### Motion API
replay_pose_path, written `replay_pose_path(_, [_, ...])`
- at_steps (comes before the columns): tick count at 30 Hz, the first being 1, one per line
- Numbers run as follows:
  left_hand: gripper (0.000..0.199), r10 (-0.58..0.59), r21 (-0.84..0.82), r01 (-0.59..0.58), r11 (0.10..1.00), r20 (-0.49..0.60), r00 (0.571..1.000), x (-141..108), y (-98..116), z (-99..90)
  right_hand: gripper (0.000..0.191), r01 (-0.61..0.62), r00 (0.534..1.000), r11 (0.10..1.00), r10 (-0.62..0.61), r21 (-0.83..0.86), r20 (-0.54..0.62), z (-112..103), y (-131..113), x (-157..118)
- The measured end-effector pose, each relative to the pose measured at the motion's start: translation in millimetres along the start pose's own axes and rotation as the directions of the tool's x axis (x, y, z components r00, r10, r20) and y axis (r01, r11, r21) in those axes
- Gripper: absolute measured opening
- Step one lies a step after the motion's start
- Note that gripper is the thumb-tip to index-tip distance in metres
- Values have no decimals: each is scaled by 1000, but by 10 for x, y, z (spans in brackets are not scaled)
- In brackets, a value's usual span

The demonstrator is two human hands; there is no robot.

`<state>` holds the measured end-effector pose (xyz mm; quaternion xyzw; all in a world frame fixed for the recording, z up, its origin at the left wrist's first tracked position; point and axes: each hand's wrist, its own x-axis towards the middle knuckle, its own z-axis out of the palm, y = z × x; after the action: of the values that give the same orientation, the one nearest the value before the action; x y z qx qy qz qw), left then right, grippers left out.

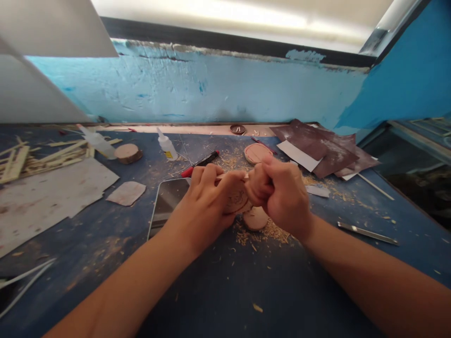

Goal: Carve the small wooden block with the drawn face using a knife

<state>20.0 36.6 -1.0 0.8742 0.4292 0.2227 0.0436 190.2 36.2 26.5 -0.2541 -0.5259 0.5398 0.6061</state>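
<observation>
Wood, a small carved disc (237,199), sits pinched in the left hand (207,202) above the shavings (262,233); the right hand (282,195) is fisted against it. Probably light, stiff, brittle-edged: grip the rim. Beyond the disc lies sandpaper (317,148).

The phone (165,202) lies at nine o'clock from the wooden disc (237,199). The sandpaper sheets (317,148) lie at two o'clock, the metal blade (366,232) at four, the glue bottle (167,146) at eleven.

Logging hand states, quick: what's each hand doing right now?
Left hand: closed, holding a wooden disc.
Right hand: closed in a fist against the disc; what its grip holds cannot be told.
</observation>
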Motion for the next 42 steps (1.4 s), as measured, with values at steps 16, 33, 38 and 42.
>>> replay_pose_path(16, [69, -11, 11, 11, 1000, -30, 999, -31, 29, 16, 61, 69, 986, 991, -85, -112, -146, 31, 78, -57])
replay_pose_path(33, [61, -50, 49, 52, 997, -33, 998, -43, 97, 13, 61, 88, 980, 985, -112, -148, -166, 28, 115, -42])
replay_pose_path(38, [64, -78, 47, 79, 996, -18, 997, -24, 104, 12, 59, 75, 991, 988, -89, -134, -100, -6, 114, -16])
replay_pose_path(42, [59, -96, 39, 96, 995, -5, 995, -30, 110, 8, 60, 44, 999, 991, -40, -127, 33, -21, 95, 18])
